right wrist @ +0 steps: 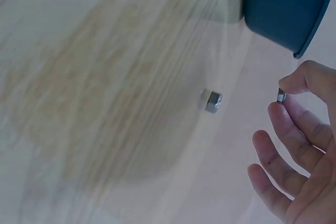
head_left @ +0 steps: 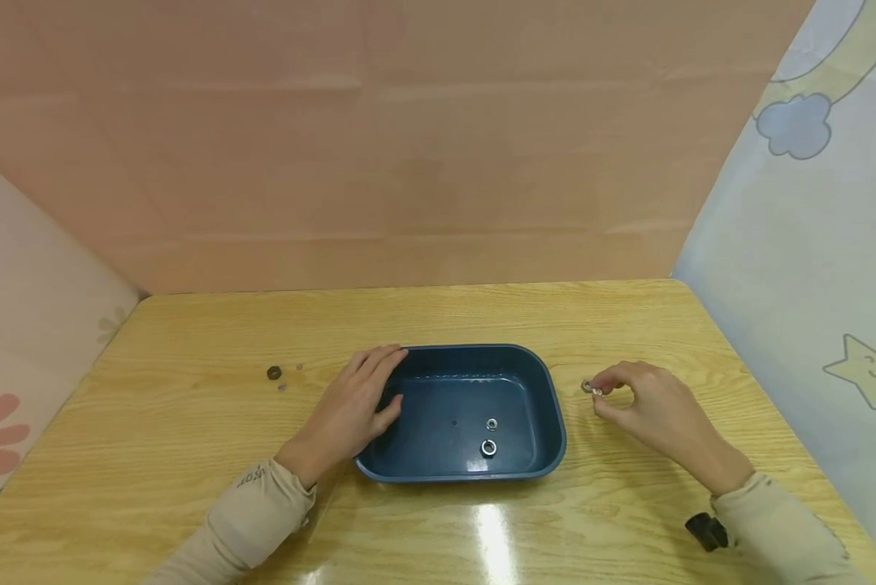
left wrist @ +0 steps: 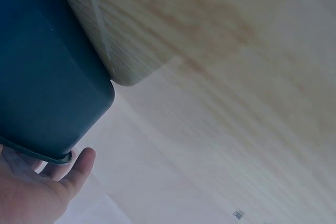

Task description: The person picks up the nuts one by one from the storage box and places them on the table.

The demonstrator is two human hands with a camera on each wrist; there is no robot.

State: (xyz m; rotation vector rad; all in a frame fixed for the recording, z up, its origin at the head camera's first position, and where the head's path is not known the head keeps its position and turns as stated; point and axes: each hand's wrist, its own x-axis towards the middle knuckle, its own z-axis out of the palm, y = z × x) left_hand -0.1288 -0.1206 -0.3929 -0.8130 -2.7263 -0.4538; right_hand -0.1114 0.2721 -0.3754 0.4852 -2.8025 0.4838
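A blue plastic bin (head_left: 453, 478) stands on the wooden table, with a small metal nut (head_left: 492, 424) and a larger nut (head_left: 488, 448) lying inside. My left hand (head_left: 353, 402) holds the bin's left side, thumb inside the wall and fingers at the rim near the far corner. In the left wrist view, fingers (left wrist: 81, 171) show beside the rim's edge. To the right of the bin, my right hand (head_left: 650, 406) pinches a small metal nut (right wrist: 281, 95) between thumb and index finger. Another hex nut (right wrist: 213, 102) rests on the table close to those fingertips.
Left of the bin lie a dark nut (head_left: 274, 372) and two tiny metal pieces, one nearer (head_left: 282, 387) and one farther back (head_left: 300, 366). A black object (head_left: 707, 532) is beside the right sleeve. Covered panels stand behind the table and along both sides.
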